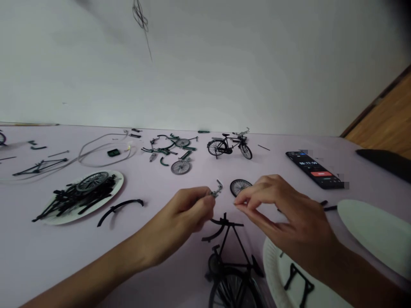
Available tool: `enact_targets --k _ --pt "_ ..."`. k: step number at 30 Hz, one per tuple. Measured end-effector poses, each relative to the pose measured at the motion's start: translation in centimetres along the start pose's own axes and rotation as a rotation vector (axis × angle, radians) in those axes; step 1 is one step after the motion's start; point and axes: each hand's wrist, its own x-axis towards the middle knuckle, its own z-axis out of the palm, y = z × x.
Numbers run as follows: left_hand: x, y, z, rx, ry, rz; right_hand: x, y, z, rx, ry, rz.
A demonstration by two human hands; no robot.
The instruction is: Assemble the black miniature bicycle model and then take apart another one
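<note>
Silver handlebar [216,189] pinched in left hand [178,216]; narrow gap to right hand [284,218].

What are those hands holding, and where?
The left hand pinches a silver miniature handlebar by its lower end; the right hand's fingertips pinch something too small to tell.
</note>
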Motion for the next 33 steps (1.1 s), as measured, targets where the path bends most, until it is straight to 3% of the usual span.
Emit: enact_targets --k 4,12,24,33 --pt "-1.0 0.5 1.0 -0.204 -0.116 -0.08 0.2 -1.6 0.1 0.033 0.018 -0.061" --pt "-1.2 0.9 1.7 -0.376 -0.151 -0.12 0.2 -1.9 0.3 0.021 0.025 -0.1" --pt "-0.7 0.6 1.7 -0.39 -0.167 -0.16 -0.1 -1.7 0.3 -0.067 -0.071 -0.184" --pt "-0.9 0.2 1.7 -0.4 -0.172 -0.172 -0.2 -2.3 0.4 -0.093 -0.144 -0.156"
